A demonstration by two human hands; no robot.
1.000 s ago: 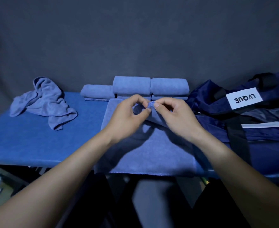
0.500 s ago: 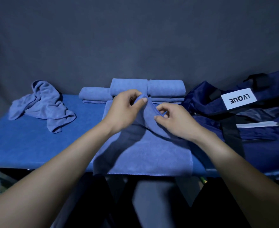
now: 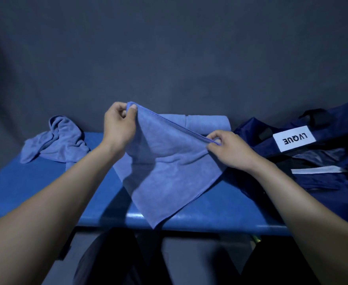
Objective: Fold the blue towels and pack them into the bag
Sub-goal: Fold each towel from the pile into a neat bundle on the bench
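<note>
Towel [image 3: 169, 167] hangs pinched by left grip [image 3: 118, 125] and right grip [image 3: 227, 150] beside the unzipped bag [image 3: 312, 161], contents unclear.

Towel [image 3: 169, 167] held above the counter [image 3: 35, 188], centre, its lower corner hanging past the front edge. Crumpled towel [image 3: 56, 140] lies at left rear; folded towels [image 3: 208, 123] behind the held towel; bag [image 3: 312, 161] on the counter at right.

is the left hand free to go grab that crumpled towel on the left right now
Probably not yet: the left hand is pinching a corner of the lifted towel. The path over the table to the crumpled towel looks open.
</note>
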